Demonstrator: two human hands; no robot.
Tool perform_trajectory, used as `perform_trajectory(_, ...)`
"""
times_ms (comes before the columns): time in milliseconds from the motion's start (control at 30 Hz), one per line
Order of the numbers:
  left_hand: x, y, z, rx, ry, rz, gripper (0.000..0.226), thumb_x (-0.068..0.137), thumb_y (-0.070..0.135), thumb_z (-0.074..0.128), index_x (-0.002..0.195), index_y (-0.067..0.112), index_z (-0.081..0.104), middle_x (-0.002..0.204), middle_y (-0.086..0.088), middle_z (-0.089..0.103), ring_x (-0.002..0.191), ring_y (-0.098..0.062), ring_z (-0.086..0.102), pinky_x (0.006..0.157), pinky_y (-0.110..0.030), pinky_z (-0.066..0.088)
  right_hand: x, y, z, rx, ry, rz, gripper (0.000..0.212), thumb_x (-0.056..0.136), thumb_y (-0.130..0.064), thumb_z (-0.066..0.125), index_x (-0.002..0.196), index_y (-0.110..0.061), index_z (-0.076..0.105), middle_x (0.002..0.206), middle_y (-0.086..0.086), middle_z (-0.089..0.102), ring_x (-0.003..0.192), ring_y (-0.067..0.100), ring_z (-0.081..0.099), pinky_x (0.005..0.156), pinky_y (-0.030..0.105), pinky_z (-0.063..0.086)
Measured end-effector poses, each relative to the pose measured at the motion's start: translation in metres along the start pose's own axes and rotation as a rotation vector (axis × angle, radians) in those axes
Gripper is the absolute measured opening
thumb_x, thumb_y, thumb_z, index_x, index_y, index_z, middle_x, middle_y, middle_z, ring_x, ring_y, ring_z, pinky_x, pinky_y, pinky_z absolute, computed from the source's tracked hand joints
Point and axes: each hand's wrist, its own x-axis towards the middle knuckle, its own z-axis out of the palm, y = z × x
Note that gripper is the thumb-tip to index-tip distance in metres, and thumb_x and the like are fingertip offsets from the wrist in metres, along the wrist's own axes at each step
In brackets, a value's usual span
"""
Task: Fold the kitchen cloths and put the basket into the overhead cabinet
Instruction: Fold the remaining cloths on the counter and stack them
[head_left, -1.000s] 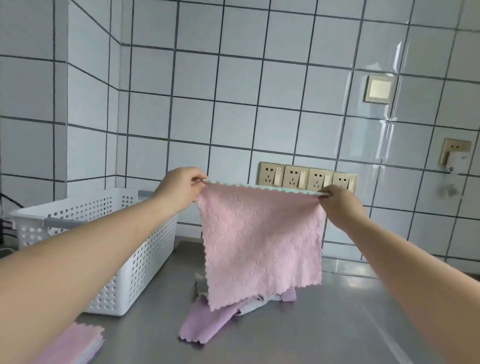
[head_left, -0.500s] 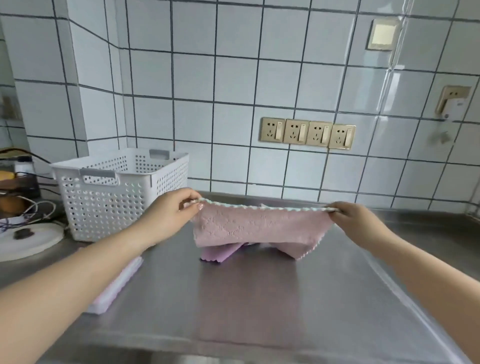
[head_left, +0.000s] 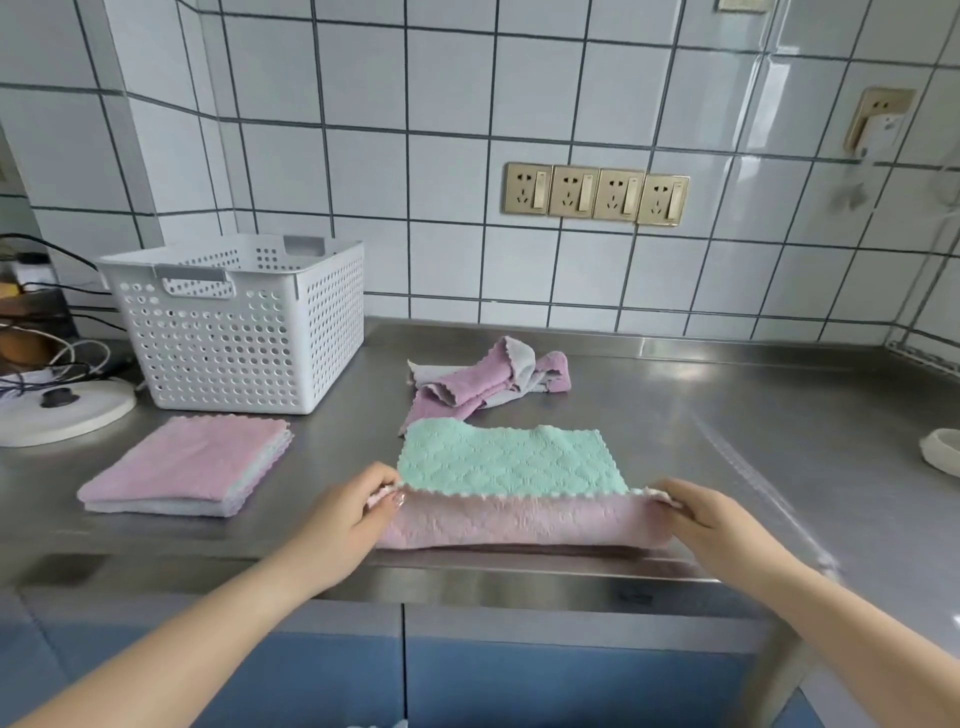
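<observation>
Head cam, looking down at a steel counter (head_left: 675, 415) against a white tiled wall. Using the white perforated basket (head_left: 239, 327) as the reference for everything: it sits upright at the back left of the counter, and nothing shows over its rim from this angle.

Just in front of the basket, a bit toward the counter's edge, there's a neat stack of folded cloths (head_left: 187, 465), pink on top with paler layers peeking out at the side. To the basket's right, near the wall, is a crumpled pile of cloths (head_left: 483, 382), purple-pink and grey, not folded yet.

Further right and forward of the basket, right at the front edge of the counter, lies the cloth being worked on (head_left: 506, 486). It's two-sided: mint green face up on the far part, pink on the near strip that's turned up and over. The left hand (head_left: 345, 512) pinches the left corner of that turned edge, and the right hand (head_left: 711, 519) pinches the right corner, so both are grasping the same cloth and holding the edge stretched between them.

Left of the basket there's a round white disc (head_left: 62, 415) with some cables (head_left: 31, 338) tangled beside it. High on the wall to the basket's right is a row of four gold sockets (head_left: 595, 193).
</observation>
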Motion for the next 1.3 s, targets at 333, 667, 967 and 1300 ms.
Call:
perform_trajectory(333,0.012,0.001,0.005,0.008,0.034,-0.057,0.008,0.096,0.017,0.049,0.093,0.023,0.053,0.056,0.002,0.037,0.046,-0.007,0.034,0.047,-0.019,0.027,0.02,0.002,0.003,-0.03,0.007,0.054,0.017,0.095,-0.02,0.05,0.084,-0.029,0.059,0.074,-0.01,0.063,0.068,0.008,0.056,0.06,0.021,0.041)
perform_trajectory(667,0.085,-0.03,0.016,0.197,0.085,-0.15,0.014,0.094,0.027,0.051,0.107,0.021,0.051,0.064,0.012,0.043,0.062,-0.017,0.046,0.056,-0.03,0.032,0.09,0.005,0.017,-0.111,0.055,0.193,0.024,0.093,-0.025,0.051,0.076,-0.009,0.055,0.068,0.002,0.058,0.07,0.024,0.051,0.054,0.022,0.035)
perform_trajectory(967,0.11,-0.043,0.02,0.355,-0.017,-0.193,0.021,0.094,0.029,0.05,0.113,0.021,0.048,0.107,-0.004,0.063,0.091,-0.027,0.06,0.074,-0.034,0.047,0.117,0.013,0.026,-0.145,0.022,0.242,0.028,0.092,-0.025,0.053,0.066,-0.015,0.05,0.064,-0.003,0.054,0.065,0.018,0.048,0.052,0.023,0.034)
perform_trajectory(1300,0.121,-0.039,0.02,0.439,-0.09,-0.231,0.032,0.093,0.031,0.052,0.118,0.015,0.043,0.113,-0.004,0.059,0.1,-0.027,0.059,0.073,-0.03,0.042,0.119,0.014,0.018,-0.057,0.005,0.299,0.014,0.092,-0.032,0.055,0.102,-0.023,0.058,0.082,-0.005,0.06,0.065,0.015,0.056,0.054,0.024,0.04)
